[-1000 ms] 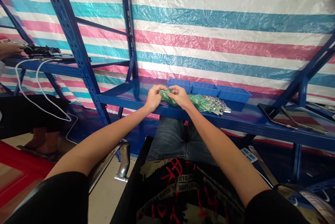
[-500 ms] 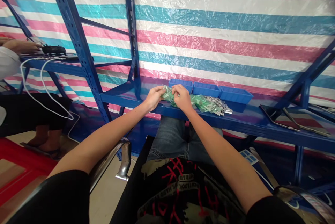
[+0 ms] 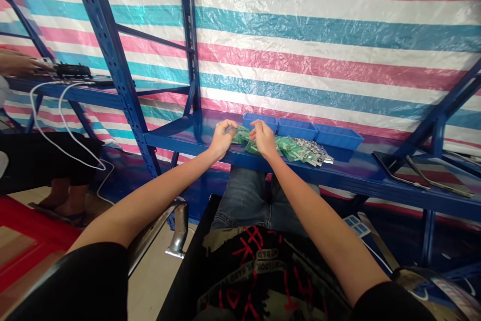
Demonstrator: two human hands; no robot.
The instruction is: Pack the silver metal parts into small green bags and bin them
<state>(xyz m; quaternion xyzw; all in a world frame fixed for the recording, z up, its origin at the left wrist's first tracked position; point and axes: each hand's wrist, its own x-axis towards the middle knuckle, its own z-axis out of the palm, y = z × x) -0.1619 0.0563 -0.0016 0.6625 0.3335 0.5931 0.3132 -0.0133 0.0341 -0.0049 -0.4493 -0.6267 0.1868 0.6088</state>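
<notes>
On the blue metal shelf [image 3: 203,135], green plastic bags [image 3: 287,146] lie beside a pile of small silvery metal parts [image 3: 317,154]. My left hand [image 3: 222,138] is over the left end of the green bags, thumb and forefinger curled close together; whatever sits between the fingertips is too small to make out. Just to its right, my right hand [image 3: 263,138] is above the bags with its fingers bent and slightly apart, nothing visible in them. Three blue bins [image 3: 338,136] stand in a row behind the bags.
A dark tablet-like device [image 3: 398,171] and a thin flat item [image 3: 439,178] lie on the shelf's right. A blue upright post [image 3: 108,50] rises at the left. Beyond it, another person's hand [image 3: 18,63] is near a black device [image 3: 73,70] with white cables. Striped sheeting hangs behind.
My hands have moved slightly apart, and the green bag piece held between them is down among the other bags. My right hand's fingers have loosened. The other person's hand has shifted left.
</notes>
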